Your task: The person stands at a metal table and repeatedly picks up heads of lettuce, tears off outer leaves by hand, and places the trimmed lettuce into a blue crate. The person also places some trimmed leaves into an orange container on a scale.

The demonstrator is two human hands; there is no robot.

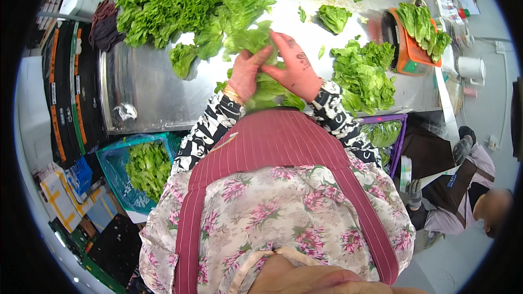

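Observation:
Over the stainless steel table (151, 85), both hands meet on a bunch of green lettuce leaves (251, 38). My left hand (244, 74) grips it from the left, its thumb and fingers pressed around the lower part. From the right, my right hand (297, 69) closes around the same leaves, fingertips touching their upper edge. More loose lettuce leaves (269, 92) lie under my wrists, close to the maroon apron. A large heap of lettuce (188, 4) covers the table's far left. A smaller lettuce pile (363, 75) sits right of my right hand.
Lettuce rests on an orange scale (416, 55) at the right. A teal crate (118, 167) holding lettuce stands lower left, a purple crate (398, 143) lower right. Dark cloths (107, 26) lie at the left edge. A gloved co-worker (453, 188) holds paper at right.

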